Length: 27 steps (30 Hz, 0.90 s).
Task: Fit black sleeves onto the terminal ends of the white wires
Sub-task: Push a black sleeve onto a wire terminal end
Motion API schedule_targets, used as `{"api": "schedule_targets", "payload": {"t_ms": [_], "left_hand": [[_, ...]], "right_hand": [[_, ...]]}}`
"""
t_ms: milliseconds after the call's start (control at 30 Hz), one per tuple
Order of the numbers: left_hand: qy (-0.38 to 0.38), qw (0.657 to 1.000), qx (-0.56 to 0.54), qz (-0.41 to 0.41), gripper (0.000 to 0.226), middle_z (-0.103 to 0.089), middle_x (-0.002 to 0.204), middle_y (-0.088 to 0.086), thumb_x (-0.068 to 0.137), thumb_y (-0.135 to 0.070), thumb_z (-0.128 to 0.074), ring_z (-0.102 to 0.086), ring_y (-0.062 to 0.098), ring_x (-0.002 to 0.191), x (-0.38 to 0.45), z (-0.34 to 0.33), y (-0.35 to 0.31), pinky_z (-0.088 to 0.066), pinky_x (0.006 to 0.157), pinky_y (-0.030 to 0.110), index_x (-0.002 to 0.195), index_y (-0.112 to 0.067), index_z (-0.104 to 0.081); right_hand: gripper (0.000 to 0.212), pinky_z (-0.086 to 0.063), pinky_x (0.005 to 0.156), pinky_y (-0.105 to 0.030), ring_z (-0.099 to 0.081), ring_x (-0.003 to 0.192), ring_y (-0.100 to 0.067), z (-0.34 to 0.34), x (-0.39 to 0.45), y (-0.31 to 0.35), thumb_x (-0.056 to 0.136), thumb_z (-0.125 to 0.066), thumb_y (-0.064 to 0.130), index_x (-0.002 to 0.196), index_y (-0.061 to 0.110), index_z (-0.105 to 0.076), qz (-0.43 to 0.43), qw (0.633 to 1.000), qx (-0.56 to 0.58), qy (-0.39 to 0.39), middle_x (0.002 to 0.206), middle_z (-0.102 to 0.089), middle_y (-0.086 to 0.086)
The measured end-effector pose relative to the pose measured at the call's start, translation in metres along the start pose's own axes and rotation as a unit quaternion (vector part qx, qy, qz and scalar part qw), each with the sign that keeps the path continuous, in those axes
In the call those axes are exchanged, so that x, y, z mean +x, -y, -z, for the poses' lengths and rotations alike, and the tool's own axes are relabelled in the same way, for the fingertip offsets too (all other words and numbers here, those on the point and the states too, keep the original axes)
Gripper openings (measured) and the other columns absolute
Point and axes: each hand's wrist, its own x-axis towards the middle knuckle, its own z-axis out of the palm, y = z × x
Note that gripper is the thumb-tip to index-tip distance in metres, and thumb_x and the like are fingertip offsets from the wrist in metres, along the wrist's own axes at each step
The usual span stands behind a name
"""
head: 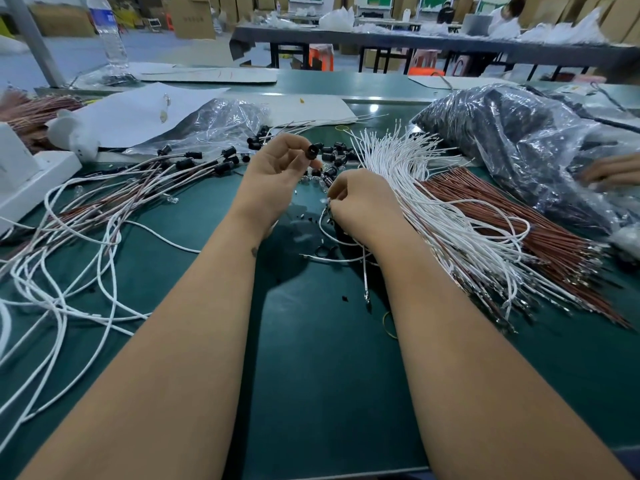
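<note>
head | left grip point(277, 164) pinches black sleeve point(312, 152) | right grip point(360, 202) clamps white wire point(323, 225) end below

Bare green mat point(311, 375) between forearms; wire tangle point(69, 237) left, wire bundle point(485, 237) right.

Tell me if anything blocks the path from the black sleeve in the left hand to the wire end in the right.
Nothing visible does. The left hand pinches the black sleeve in open air above the right hand, which grips a white wire; its terminal end is hidden.
</note>
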Motion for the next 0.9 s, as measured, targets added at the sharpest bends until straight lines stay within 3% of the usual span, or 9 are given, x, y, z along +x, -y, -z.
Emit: {"api": "schedule_targets", "payload": {"t_ms": [200,300,400,600,733,900], "left_hand": [[0.023,0.998,-0.057,-0.009,0.016,-0.069,0.075,-0.007,0.095,0.003,-0.051,-0.064,0.007,0.081,-0.001,-0.001,-0.003,-0.047,0.088,0.021,0.090,-0.012,-0.056],[0.031,0.995,-0.093,-0.002,0.015,-0.068,0.077,-0.001,0.094,0.005,-0.050,-0.065,0.012,0.080,-0.001,-0.002,-0.005,-0.049,0.091,0.028,0.090,-0.009,-0.056],[0.034,0.994,-0.102,0.009,0.016,-0.066,0.075,0.001,0.094,0.005,-0.049,-0.063,0.010,0.074,-0.001,0.000,-0.005,-0.050,0.082,0.024,0.090,-0.008,-0.056],[-0.022,0.993,0.100,0.061,0.023,-0.050,0.068,0.001,0.094,0.001,-0.047,-0.044,-0.001,0.053,0.001,0.004,-0.002,-0.034,0.055,0.012,0.083,-0.016,-0.057],[-0.029,0.989,0.131,0.068,0.016,-0.050,0.065,-0.004,0.094,-0.005,-0.051,-0.042,-0.006,0.048,-0.001,0.002,-0.003,-0.034,0.052,0.005,0.084,-0.013,-0.061],[-0.019,0.985,0.155,0.077,0.020,-0.050,0.064,-0.004,0.094,-0.012,-0.054,-0.042,0.001,0.054,-0.004,0.000,-0.003,-0.034,0.053,0.006,0.078,-0.019,-0.063]], "right_hand": [[0.012,-0.047,0.065,-0.023,-0.060,0.075,-0.014,0.005,0.002,0.002,0.078,-0.062,0.006,0.080,0.018,-0.065,-0.034,0.970,0.218,-0.099,0.074,-0.062,0.007],[0.014,-0.052,0.067,-0.026,-0.062,0.073,-0.013,0.008,0.002,0.003,0.078,-0.063,0.004,0.081,0.018,-0.064,-0.041,0.945,0.306,-0.112,0.075,-0.064,0.003],[0.021,-0.048,0.063,-0.025,-0.056,0.066,-0.013,0.010,0.003,0.004,0.080,-0.060,0.000,0.078,0.021,-0.064,-0.051,0.912,0.394,-0.105,0.071,-0.061,-0.001],[0.014,-0.044,0.052,-0.018,-0.054,0.058,-0.011,0.011,0.002,0.002,0.090,-0.058,0.005,0.081,0.010,-0.067,-0.088,0.844,0.524,-0.077,0.064,-0.061,-0.002],[0.013,-0.042,0.052,-0.020,-0.052,0.055,-0.010,0.009,0.003,-0.001,0.093,-0.061,0.011,0.081,0.008,-0.065,-0.095,0.831,0.544,-0.070,0.065,-0.060,-0.003],[0.013,-0.043,0.053,-0.020,-0.053,0.057,-0.010,0.008,0.003,-0.001,0.091,-0.062,0.008,0.079,0.011,-0.066,-0.091,0.835,0.538,-0.065,0.065,-0.061,-0.003]]}}
